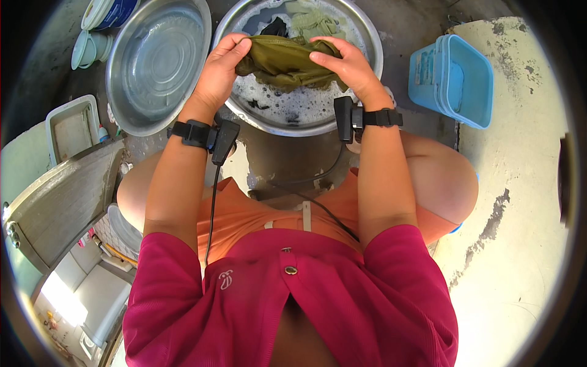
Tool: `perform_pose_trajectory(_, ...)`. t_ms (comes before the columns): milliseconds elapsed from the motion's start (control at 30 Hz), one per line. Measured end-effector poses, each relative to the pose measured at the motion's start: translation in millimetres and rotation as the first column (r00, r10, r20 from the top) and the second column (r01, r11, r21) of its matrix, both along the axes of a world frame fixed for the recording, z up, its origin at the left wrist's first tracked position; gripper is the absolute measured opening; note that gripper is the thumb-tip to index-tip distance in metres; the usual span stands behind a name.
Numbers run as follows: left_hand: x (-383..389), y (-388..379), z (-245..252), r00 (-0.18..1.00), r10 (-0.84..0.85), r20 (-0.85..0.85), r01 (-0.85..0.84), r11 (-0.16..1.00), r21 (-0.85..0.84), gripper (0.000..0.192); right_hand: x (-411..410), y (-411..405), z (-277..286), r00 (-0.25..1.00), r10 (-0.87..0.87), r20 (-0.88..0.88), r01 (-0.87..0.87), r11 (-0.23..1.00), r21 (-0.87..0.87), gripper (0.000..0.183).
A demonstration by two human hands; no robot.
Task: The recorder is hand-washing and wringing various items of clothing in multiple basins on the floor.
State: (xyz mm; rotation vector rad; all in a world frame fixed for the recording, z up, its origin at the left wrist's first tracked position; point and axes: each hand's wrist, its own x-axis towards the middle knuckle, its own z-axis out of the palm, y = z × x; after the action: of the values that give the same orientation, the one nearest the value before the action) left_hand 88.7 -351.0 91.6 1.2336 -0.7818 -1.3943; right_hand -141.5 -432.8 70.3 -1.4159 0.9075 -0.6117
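Observation:
An olive-green wet garment [289, 57] is stretched between my two hands above a round metal basin [300, 130]. My left hand [222, 64] pinches its left end between thumb and fingers. At the other end, my right hand [346, 64] grips a bunched fold. Below the cloth, the basin holds water with white suds [293, 103]. A pale green cloth [316, 23] and a black cloth [275, 27] lie in the suds at the far side. Small dark pieces of submerged fabric show near the basin's front. The cloth hides the basin's middle.
A second metal basin [160, 64] leans at the left, beside a lidded bucket [107, 13] and a pale blue container [91, 49]. At right stands a blue plastic bucket [467, 82] against a worn wall [513, 160]. Cables [213, 206] hang from both wrist devices.

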Motion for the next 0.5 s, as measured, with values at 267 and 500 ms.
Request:
perform_pose_trajectory(267, -27.8, -5.3, 19.1, 0.703, -0.229, 0.674, 0.214, 0.971, 0.107, 0.03, -5.7, -7.9, -49.2, 0.931, -0.308, -0.199, 0.218, 0.901, -0.376, 0.028)
perform_pose_trajectory(500, -14.2, -12.2, 22.4, 0.373, -0.319, 0.871, 0.006, 0.94, 0.341, 0.023, -7.3, -9.2, -1.3, 0.967, -0.209, -0.148, 0.152, 0.933, -0.328, 0.033)
